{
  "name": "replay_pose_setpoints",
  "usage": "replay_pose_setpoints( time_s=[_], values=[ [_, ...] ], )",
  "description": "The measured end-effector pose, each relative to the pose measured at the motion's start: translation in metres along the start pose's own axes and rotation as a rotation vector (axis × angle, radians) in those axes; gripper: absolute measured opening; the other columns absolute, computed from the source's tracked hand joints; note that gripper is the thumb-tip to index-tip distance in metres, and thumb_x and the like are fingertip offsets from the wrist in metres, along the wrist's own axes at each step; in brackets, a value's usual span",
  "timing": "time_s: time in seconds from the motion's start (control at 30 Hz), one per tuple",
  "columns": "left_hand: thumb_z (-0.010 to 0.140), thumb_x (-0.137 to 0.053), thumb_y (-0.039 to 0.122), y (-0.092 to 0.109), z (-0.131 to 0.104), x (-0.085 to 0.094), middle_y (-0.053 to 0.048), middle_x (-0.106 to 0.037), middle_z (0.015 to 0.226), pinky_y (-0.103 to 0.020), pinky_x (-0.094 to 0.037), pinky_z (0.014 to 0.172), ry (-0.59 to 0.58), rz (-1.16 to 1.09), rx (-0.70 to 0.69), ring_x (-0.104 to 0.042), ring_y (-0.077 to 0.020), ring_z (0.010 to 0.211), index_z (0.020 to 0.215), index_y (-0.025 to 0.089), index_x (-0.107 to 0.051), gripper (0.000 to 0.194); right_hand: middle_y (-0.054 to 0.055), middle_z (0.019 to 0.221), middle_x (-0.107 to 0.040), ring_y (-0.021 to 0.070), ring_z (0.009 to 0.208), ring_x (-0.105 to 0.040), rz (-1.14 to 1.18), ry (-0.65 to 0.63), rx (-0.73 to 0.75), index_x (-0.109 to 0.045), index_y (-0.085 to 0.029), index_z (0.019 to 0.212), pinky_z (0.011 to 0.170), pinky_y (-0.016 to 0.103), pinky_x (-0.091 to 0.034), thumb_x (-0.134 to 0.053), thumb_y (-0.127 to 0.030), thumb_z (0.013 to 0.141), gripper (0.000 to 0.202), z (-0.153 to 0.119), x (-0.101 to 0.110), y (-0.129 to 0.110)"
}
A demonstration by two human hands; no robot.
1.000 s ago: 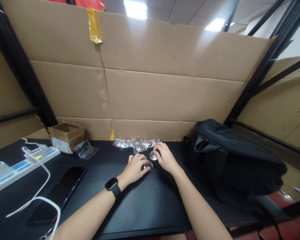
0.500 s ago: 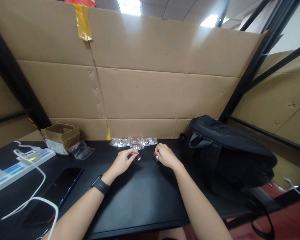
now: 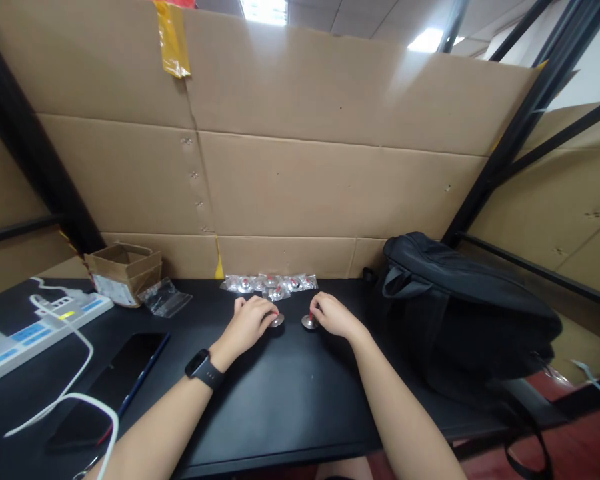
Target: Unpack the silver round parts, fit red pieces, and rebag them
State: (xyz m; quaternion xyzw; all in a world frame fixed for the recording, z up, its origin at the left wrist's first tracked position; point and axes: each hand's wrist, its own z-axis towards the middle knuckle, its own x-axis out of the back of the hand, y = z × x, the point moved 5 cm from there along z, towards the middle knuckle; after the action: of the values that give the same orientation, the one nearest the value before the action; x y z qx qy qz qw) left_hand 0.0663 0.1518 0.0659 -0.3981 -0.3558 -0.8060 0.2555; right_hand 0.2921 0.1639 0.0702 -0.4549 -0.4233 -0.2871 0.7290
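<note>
Two small silver discs with red tops are at the middle of the black table (image 3: 280, 400). My left hand (image 3: 250, 323) pinches the red top of the left disc (image 3: 278, 321). The fingers of my right hand (image 3: 333, 315) are closed on the red top of the right disc (image 3: 309, 323). Both discs are level, at the tabletop, with a gap between them. Behind them, several similar pieces in clear plastic wrappers (image 3: 276, 292) lie in a row near the cardboard wall.
A black bag (image 3: 460, 313) fills the right side. On the left are an open cardboard box (image 3: 123, 270), a clear plastic bag (image 3: 166, 299), a power strip (image 3: 40, 340), white cables (image 3: 87, 360) and a dark phone (image 3: 115, 380). A cardboard wall (image 3: 330, 187) stands behind.
The two discs, tilted before, have turned level at the table. My left hand has rotated so its back shows more. The view has shifted slightly.
</note>
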Motion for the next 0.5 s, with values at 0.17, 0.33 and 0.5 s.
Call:
replay_pose_setpoints(
  time_s=[0.17,0.33,0.5],
  values=[
    [0.096,-0.051,0.026,0.0013,-0.0017,-0.0008,-0.002,-0.074,0.096,-0.039,-0.022,0.083,-0.054,0.068,-0.035,-0.057,-0.0209,0.096,0.095,0.027,-0.069,0.018,0.002,0.088,-0.07,0.0139,0.075,-0.062,0.064,-0.081,-0.045,-0.068,-0.02,0.095,0.067,0.022,-0.04,-0.062,-0.017,0.083,0.014,-0.0023,-0.0031,0.0047],
    [0.094,-0.049,0.023,0.0023,-0.0033,0.0003,-0.004,-0.073,0.093,-0.041,-0.022,0.084,-0.128,0.094,-0.052,-0.054,-0.0224,0.095,0.095,0.029,-0.072,0.024,-0.001,0.086,-0.073,0.0164,0.081,-0.066,-0.008,-0.091,-0.049,-0.074,-0.027,0.089,0.067,0.023,-0.04,-0.075,-0.024,0.075,0.015,-0.0039,-0.0057,0.0019],
    [0.093,-0.051,0.028,-0.0048,-0.0023,-0.0018,-0.005,-0.07,0.081,-0.044,-0.022,0.087,-0.099,-0.003,-0.026,-0.051,-0.024,0.094,0.076,0.027,-0.072,0.027,-0.002,0.081,-0.073,0.0163,0.077,-0.067,-0.018,-0.066,-0.074,-0.073,-0.027,0.082,0.063,0.023,-0.039,-0.072,-0.02,0.078,0.008,-0.0018,-0.0076,-0.0024]
  ],
)
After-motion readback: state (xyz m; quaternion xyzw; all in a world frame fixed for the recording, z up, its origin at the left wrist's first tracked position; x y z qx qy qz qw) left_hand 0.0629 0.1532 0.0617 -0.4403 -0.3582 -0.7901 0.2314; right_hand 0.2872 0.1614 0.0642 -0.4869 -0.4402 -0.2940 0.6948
